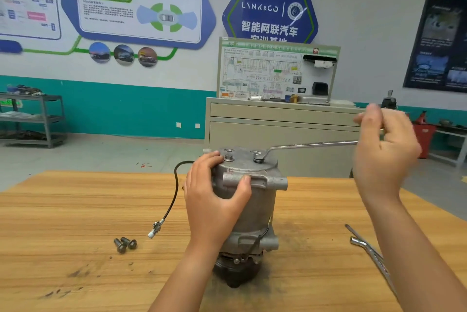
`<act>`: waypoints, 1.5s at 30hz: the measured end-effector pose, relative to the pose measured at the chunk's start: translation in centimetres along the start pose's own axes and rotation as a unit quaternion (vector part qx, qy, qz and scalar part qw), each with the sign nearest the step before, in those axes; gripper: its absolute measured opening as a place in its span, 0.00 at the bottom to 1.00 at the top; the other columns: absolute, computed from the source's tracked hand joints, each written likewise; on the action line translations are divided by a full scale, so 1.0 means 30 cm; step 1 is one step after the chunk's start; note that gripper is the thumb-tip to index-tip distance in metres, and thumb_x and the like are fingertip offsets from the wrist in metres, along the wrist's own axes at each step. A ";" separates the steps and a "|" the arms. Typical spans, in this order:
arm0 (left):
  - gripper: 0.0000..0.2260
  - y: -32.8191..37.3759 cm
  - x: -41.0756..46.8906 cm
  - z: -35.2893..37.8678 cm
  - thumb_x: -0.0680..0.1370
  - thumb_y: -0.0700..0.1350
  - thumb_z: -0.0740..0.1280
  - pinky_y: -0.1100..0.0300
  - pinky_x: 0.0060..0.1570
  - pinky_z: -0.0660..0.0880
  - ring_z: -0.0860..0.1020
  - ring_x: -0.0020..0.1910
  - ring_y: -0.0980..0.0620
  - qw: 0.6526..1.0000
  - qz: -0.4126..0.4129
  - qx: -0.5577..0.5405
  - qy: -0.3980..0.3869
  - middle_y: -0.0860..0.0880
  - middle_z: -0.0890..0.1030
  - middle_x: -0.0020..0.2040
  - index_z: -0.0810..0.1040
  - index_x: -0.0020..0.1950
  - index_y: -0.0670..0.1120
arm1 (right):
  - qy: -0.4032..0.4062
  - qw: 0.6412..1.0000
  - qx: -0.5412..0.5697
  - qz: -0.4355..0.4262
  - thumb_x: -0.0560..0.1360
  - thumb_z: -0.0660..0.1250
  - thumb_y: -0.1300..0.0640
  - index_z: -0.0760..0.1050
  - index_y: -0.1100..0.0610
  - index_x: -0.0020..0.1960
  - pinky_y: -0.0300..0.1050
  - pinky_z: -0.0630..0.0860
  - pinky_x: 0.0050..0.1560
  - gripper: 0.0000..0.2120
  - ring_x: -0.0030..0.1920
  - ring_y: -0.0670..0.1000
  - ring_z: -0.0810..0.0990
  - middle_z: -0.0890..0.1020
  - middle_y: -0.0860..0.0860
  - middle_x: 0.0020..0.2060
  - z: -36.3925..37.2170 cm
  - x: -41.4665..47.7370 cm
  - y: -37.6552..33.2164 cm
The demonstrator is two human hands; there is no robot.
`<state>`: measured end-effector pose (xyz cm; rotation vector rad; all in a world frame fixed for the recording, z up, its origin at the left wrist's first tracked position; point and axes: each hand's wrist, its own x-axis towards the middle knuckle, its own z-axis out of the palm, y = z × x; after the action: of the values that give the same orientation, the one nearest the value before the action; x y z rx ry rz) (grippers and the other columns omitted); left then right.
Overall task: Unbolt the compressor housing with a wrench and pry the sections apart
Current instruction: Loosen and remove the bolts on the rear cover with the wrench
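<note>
Standing upright on the bench (75,210), the compressor (255,208) looks heavy, rigid and top-heavy, so the left hand (217,195) clasps its upper housing while the blurred right hand (386,147) meets the wrench (310,145) at its far end, grip unclear.

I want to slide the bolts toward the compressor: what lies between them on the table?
Head view: the white connector of the black cable lies on the table between the loose bolts and the compressor, nearer the bolts.
</note>
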<state>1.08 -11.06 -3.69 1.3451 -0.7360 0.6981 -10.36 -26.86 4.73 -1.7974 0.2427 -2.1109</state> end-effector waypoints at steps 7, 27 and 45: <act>0.19 -0.008 0.007 0.007 0.67 0.56 0.65 0.48 0.61 0.71 0.74 0.59 0.52 0.999 0.033 0.003 0.016 0.60 0.73 0.56 0.72 0.54 0.50 | -0.184 0.955 -0.054 0.227 0.79 0.58 0.52 0.79 0.63 0.44 0.40 0.65 0.32 0.17 0.27 0.46 0.67 0.70 0.47 0.25 0.208 0.050 0.186; 0.22 0.020 0.010 -0.003 0.65 0.57 0.65 0.46 0.52 0.73 0.76 0.51 0.48 1.000 -0.027 -0.009 0.000 0.50 0.77 0.49 0.73 0.54 0.46 | -0.638 0.738 -0.170 -0.137 0.78 0.48 0.38 0.72 0.52 0.50 0.59 0.58 0.61 0.21 0.50 0.51 0.74 0.76 0.47 0.41 0.442 -0.088 -0.335; 0.20 0.007 0.007 -0.004 0.66 0.57 0.65 0.57 0.61 0.70 0.72 0.60 0.55 1.000 0.000 0.006 -0.012 0.61 0.72 0.56 0.72 0.55 0.52 | -0.291 0.833 0.101 0.459 0.73 0.64 0.55 0.73 0.54 0.37 0.45 0.68 0.44 0.07 0.36 0.44 0.79 0.80 0.48 0.35 0.226 -0.013 0.071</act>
<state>1.04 -10.92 -3.42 1.3662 -0.7519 0.6900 -3.35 -28.00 4.81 -1.6111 0.5527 -0.8509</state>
